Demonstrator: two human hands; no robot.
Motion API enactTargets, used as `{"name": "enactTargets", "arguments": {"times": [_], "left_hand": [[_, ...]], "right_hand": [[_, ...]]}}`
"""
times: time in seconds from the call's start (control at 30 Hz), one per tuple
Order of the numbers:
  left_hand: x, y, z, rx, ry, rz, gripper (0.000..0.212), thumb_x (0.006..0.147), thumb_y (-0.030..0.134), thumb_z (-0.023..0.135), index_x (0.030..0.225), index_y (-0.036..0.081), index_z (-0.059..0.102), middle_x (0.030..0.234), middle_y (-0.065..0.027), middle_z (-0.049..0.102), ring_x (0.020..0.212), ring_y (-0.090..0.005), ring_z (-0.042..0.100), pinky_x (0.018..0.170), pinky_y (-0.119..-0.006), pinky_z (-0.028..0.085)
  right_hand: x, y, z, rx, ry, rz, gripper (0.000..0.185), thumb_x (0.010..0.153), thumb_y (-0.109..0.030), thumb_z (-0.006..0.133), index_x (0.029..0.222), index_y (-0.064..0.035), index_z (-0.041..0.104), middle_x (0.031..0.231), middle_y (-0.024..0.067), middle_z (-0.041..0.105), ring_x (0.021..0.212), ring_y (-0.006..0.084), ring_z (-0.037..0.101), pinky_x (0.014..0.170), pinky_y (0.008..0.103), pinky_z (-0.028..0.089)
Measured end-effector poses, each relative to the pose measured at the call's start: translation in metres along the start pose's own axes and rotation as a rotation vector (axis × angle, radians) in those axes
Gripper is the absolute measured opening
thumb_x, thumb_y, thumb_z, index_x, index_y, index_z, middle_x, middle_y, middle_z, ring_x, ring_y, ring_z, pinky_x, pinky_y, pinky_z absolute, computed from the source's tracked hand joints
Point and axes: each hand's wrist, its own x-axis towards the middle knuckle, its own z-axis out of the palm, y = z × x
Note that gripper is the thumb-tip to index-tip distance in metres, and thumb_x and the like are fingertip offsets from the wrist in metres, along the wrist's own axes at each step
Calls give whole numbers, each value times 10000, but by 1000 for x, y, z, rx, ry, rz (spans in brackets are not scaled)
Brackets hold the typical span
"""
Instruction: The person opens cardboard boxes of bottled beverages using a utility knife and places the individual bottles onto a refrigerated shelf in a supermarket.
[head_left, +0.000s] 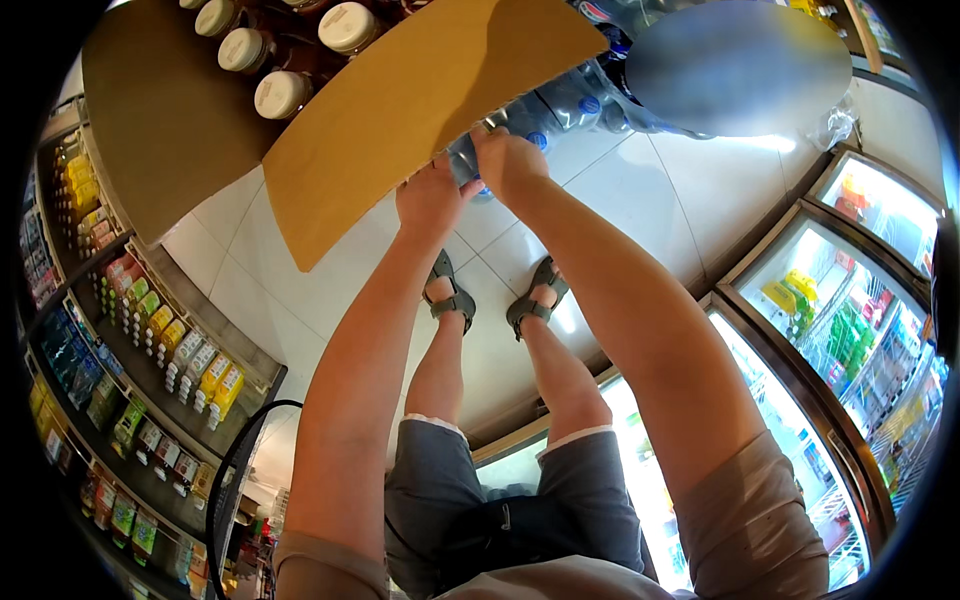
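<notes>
An open cardboard carton stands before me, its flap (420, 127) folded out towards me. Inside it, at the top left, are several bottles of dark drink with white caps (282, 95). My left hand (433, 196) is at the lower edge of the flap, its fingertips partly hidden by the cardboard. Close to its right, my right hand (511, 161) has bent fingers at the same edge, beside clear plastic bottles with blue caps (537, 140). What the fingers of either hand hold cannot be made out.
Shelves of bottled drinks (161, 319) line the left side. Lit glass-door coolers (832, 300) stand along the right. Wrapped packs of bottles (600, 97) lie beyond my right hand. My sandalled feet are on the white tiled floor (645, 202). A blurred oval covers the upper right.
</notes>
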Motion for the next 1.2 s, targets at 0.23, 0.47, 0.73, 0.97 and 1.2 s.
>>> {"name": "enactTargets", "arguments": {"times": [0.23,0.47,0.73,0.97,1.2], "left_hand": [[-2,4,-1,21,47,15,1053,822,506,717,1544,24,122,1586,-209,238,1450,-349,286,1069,-558,372],[-40,-38,25,-124,117,-21,1091,831,542,699,1510,-76,112,1553,-314,206,1378,-435,364,1080,-453,398],[-48,-32,40,-640,-185,-390,1028,879,642,570,1499,-89,198,1481,-322,367,1400,-371,376,1090,-388,392],[-47,-6,40,-890,-243,-589,1016,895,738,400,1491,-74,271,1471,-293,410,1382,-355,411,1132,-384,326],[-47,69,39,-270,124,-201,749,926,333,607,1435,-118,292,1484,-307,351,1339,-426,417,1057,-433,414]], "right_hand": [[-65,45,14,-11,-91,74,686,882,-98,596,1504,-116,306,1107,160,635,924,341,695,698,422,582],[-69,86,-38,-254,68,-438,375,942,-168,542,1315,-139,514,975,45,641,894,251,659,672,381,557],[36,51,-23,-366,257,-926,226,864,-112,581,1082,-164,608,991,36,652,954,273,667,725,390,557],[40,22,-28,-325,11,-741,224,867,-124,588,1078,-144,661,1055,46,671,1002,263,668,777,392,556],[52,40,-25,-190,328,-998,210,829,-118,645,1013,-127,745,1069,38,698,1052,247,656,856,377,543]]}}
